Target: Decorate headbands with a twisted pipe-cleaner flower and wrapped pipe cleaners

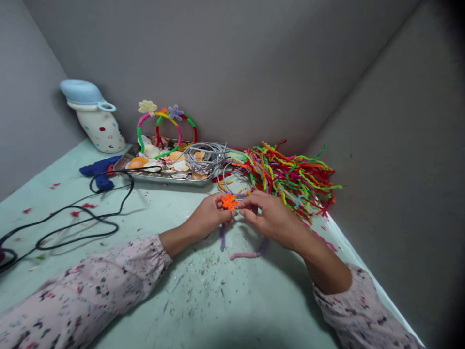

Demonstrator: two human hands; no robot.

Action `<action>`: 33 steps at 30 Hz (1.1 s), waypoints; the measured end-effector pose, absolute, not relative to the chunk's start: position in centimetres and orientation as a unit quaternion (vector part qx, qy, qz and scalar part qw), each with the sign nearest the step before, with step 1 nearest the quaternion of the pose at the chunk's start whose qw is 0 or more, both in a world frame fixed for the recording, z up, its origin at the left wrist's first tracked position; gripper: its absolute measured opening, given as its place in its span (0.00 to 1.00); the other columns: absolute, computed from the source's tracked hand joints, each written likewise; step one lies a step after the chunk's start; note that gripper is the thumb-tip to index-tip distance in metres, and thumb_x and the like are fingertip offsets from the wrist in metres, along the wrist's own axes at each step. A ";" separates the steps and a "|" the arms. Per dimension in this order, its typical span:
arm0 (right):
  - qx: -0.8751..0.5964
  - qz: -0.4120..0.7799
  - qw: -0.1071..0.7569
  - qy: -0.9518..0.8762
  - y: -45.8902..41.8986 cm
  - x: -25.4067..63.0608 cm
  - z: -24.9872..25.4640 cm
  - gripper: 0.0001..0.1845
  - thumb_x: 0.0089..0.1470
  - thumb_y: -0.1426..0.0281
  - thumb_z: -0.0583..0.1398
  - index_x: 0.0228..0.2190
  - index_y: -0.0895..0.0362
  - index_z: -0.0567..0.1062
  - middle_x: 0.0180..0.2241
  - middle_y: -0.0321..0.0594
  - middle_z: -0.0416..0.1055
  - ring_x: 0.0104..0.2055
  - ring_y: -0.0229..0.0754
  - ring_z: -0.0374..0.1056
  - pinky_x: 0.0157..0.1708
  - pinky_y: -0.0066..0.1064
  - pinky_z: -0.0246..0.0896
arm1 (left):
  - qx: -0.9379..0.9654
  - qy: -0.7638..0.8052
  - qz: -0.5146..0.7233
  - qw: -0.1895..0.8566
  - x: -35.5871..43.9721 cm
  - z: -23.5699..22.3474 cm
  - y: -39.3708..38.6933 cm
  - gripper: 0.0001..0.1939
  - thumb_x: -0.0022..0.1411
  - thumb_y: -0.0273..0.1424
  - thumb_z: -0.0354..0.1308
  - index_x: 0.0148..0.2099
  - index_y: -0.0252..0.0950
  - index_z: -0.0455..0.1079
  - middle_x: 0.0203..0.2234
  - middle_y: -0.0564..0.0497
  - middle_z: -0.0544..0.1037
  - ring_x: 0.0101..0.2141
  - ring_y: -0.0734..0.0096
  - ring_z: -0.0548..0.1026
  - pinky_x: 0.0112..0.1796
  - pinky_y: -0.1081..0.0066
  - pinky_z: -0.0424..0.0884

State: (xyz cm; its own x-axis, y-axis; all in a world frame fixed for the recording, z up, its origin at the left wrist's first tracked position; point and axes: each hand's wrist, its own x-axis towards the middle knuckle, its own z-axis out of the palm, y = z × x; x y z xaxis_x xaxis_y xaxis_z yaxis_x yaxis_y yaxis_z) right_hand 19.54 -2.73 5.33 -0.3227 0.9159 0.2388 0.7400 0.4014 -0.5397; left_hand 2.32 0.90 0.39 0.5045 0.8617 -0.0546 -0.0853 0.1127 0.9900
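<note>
Both hands meet at the middle of the pale green table point(203, 300). My left hand point(209, 216) is closed in a pinch on a small orange felt flower point(228, 201). My right hand point(271, 215) pinches the same piece from the other side, its fingers curled. Below them hangs a headband wrapped in purple and pink pipe cleaner point(247, 253), its ends resting on the table. Whether the flower is fixed to the headband I cannot tell.
A heap of coloured pipe cleaners point(294, 177) lies right behind my hands. A metal tray point(145, 177) holds shells, grey headbands point(207, 156) and finished flower headbands point(165, 121). A blue glue gun point(100, 172) with black cord point(72, 218) lies left. A spotted bottle point(96, 118) stands far left.
</note>
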 end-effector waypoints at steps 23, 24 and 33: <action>-0.516 0.097 0.224 -0.821 -3.0 18.7 3.7 0.05 0.52 0.75 0.56 0.32 0.57 0.72 0.34 0.41 0.69 0.35 0.39 0.64 0.35 0.30 0.58 | 0.537 0.335 0.385 0.671 2.2 -0.4 1.2 0.15 0.48 0.27 0.63 0.39 0.32 0.64 0.24 0.54 0.72 0.22 0.79 0.68 0.25 0.76 0.64; -0.517 0.096 0.222 -0.821 -3.1 18.7 3.8 0.06 0.52 0.75 0.56 0.33 0.57 0.73 0.34 0.41 0.69 0.35 0.39 0.64 0.35 0.30 0.58 | 0.538 0.339 0.385 0.668 2.2 -0.5 1.2 0.15 0.48 0.27 0.63 0.39 0.32 0.64 0.24 0.54 0.72 0.22 0.79 0.68 0.25 0.75 0.63; -0.510 0.030 0.191 -0.838 -3.2 18.5 3.9 0.07 0.54 0.74 0.56 0.32 0.57 0.74 0.33 0.42 0.70 0.36 0.40 0.65 0.37 0.32 0.59 | 0.545 0.343 0.381 0.663 2.2 -0.3 1.1 0.13 0.47 0.25 0.62 0.37 0.33 0.64 0.23 0.55 0.71 0.21 0.79 0.67 0.24 0.75 0.63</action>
State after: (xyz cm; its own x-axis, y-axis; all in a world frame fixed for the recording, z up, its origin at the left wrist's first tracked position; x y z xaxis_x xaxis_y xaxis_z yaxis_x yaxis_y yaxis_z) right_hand 18.47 -3.18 3.91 -0.4067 0.8665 0.2894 0.8437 0.4778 -0.2447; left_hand 2.15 1.13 -0.28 0.4733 0.8800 -0.0405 -0.1318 0.1163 0.9844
